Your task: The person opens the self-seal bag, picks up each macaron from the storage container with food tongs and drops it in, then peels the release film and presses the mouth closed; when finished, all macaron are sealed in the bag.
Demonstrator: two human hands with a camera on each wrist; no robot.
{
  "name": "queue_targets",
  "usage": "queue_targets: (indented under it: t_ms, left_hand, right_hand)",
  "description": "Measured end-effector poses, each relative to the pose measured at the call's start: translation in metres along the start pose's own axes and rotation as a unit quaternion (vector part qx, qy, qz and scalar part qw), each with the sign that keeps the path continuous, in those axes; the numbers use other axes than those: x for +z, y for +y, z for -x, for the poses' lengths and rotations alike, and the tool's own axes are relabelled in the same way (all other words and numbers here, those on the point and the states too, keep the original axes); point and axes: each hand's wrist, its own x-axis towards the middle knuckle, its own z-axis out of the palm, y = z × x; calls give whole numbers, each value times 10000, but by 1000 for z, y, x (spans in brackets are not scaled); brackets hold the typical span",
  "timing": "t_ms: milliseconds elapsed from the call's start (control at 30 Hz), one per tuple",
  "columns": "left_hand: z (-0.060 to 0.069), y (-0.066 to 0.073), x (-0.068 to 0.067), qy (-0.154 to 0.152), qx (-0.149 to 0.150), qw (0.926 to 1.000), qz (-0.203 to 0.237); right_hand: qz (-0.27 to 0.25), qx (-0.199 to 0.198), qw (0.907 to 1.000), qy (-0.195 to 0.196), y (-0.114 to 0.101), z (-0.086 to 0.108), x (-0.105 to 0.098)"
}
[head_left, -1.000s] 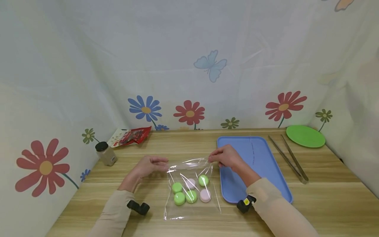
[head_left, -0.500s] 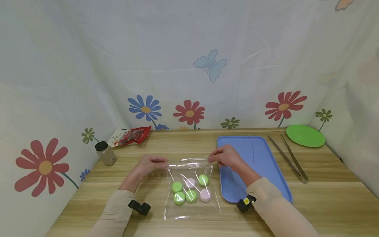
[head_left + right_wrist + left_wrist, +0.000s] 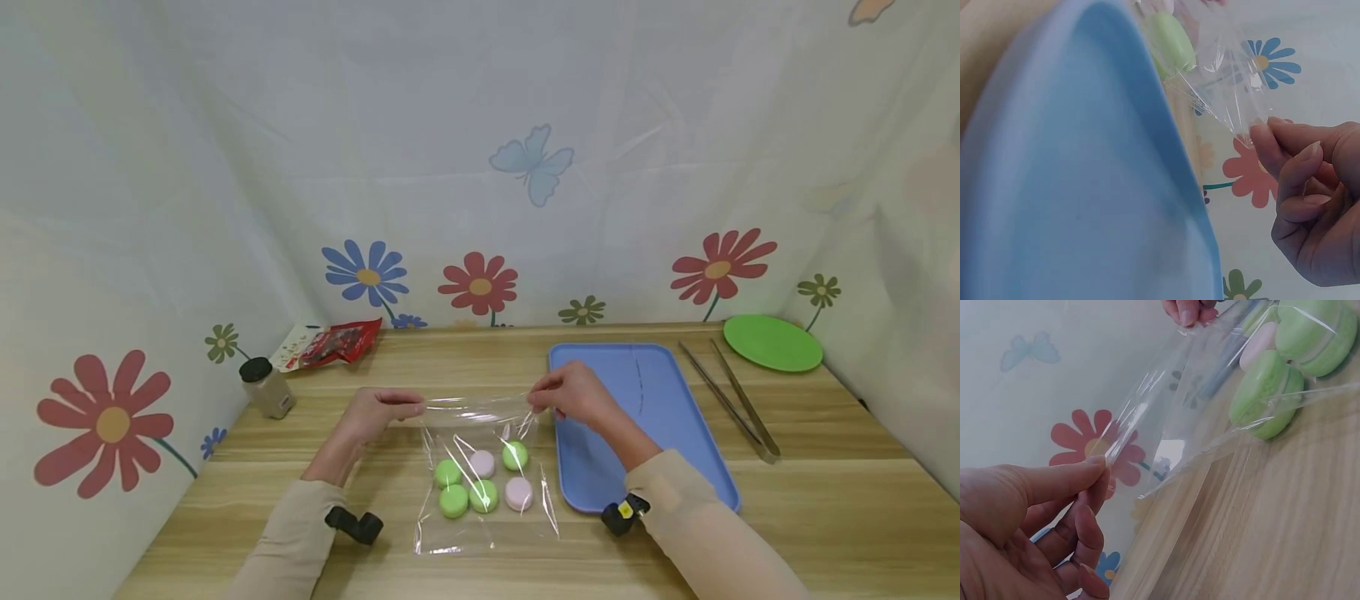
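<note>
A clear plastic bag (image 3: 480, 533) lies on the table with several green and pink macarons inside, among them a green macaron (image 3: 483, 497) and a pink macaron (image 3: 518, 494). My left hand (image 3: 377, 414) pinches the far left corner of the bag between thumb and forefinger, also plain in the left wrist view. At the far right corner, my right hand (image 3: 576, 394) pinches the film the same way, its other fingers curled in the right wrist view. The bag's far edge is stretched between both hands, lifted off the table.
Beside the right forearm lies a blue tray (image 3: 622, 467). Metal tongs (image 3: 738, 408) and a green plate (image 3: 772, 342) are farther right. At the back left stand a dark-lidded jar (image 3: 268, 392) and a red-and-white packet (image 3: 330, 343). A patterned curtain (image 3: 450, 125) closes off the back.
The bag's far edge has risen slightly and lies flatter between the fingers. My left hand has shifted up a little; the right hand has barely moved. The macarons keep their places.
</note>
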Motion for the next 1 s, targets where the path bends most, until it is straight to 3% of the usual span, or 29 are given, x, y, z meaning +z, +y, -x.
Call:
queue_targets:
  t_ms: [300, 533, 667, 800, 1000]
  left_hand:
    - [0, 1, 2, 152, -42, 9999, -20]
    - [-1, -2, 4, 191, 92, 9998, -51]
    - [-3, -6, 7, -253, 371, 9977, 515]
    - [-5, -8, 10, -751, 433, 9882, 1265]
    - [-7, -8, 15, -519, 444, 9843, 1629]
  right_hand:
    - [476, -59, 9984, 282, 0, 1, -2]
    - [333, -156, 9992, 158, -1, 1, -3]
    - [114, -295, 9995, 23, 1, 0, -2]
    - [-50, -322, 9994, -81, 3, -2, -1]
    - [-259, -198, 9994, -82, 3, -3, -1]
